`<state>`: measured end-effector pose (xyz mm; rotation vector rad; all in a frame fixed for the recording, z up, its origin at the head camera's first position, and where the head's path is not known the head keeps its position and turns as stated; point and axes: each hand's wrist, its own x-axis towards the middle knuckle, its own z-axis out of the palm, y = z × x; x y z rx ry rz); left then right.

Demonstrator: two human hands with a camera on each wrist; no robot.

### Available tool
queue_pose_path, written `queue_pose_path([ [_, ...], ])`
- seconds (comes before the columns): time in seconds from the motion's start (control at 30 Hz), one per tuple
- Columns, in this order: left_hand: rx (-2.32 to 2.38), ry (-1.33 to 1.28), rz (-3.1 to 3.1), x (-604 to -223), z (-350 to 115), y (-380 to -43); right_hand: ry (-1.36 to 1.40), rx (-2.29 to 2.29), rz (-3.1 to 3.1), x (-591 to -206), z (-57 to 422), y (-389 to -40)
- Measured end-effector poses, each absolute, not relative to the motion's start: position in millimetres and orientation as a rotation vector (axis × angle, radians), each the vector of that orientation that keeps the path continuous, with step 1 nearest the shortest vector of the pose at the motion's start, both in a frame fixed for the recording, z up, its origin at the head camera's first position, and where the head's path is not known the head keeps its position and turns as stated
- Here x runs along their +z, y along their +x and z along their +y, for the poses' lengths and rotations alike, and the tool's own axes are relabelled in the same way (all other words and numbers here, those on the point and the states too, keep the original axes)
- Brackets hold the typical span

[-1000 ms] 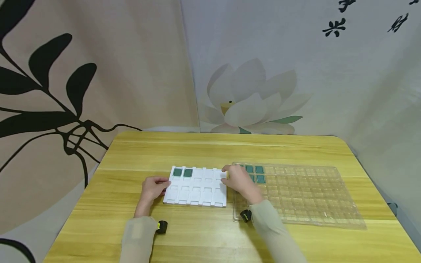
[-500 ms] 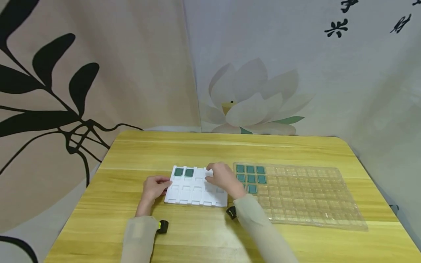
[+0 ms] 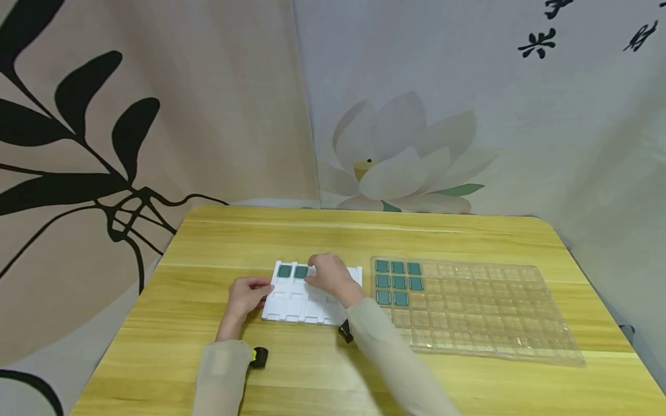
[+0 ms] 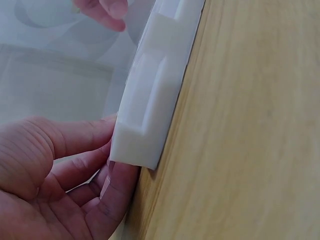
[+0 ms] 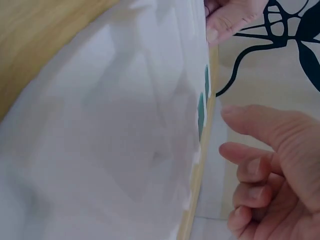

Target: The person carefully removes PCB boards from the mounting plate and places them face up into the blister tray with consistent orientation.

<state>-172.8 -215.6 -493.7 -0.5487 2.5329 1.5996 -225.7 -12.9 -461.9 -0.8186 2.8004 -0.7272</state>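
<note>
A white compartment tray [image 3: 281, 306] lies on the table, and two small green square chips [image 3: 284, 271] sit in its back row at the left. My left hand [image 3: 244, 299] pinches the tray's left edge, thumb on top and fingers beneath, as the left wrist view shows at the tray corner [image 4: 135, 135]. Over the tray's back row is my right hand [image 3: 331, 275], its fingertips right at the second chip [image 3: 301, 271]. In the right wrist view the right thumb and forefinger stand apart with nothing between them, the other fingers curled, beside the green chips [image 5: 201, 115].
To the right lies a large clear plastic tray [image 3: 484, 312] with many pockets; several green chips [image 3: 399, 282] fill its back left corner. The wooden table [image 3: 291, 375] ends at a curtain [image 3: 239, 115] printed with plants and a lotus.
My right hand has moved left from between the two trays to the second chip on the white tray, uncovering the chips in the clear tray. The left hand keeps its hold.
</note>
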Motion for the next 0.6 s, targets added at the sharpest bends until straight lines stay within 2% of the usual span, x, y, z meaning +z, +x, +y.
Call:
queue_pose_path([
  [0.6,1.611,-0.527,2.536,-493.3,-216.2,-172.1,-0.753,-0.663,2.848,-476.3,-30.0,-227.7],
])
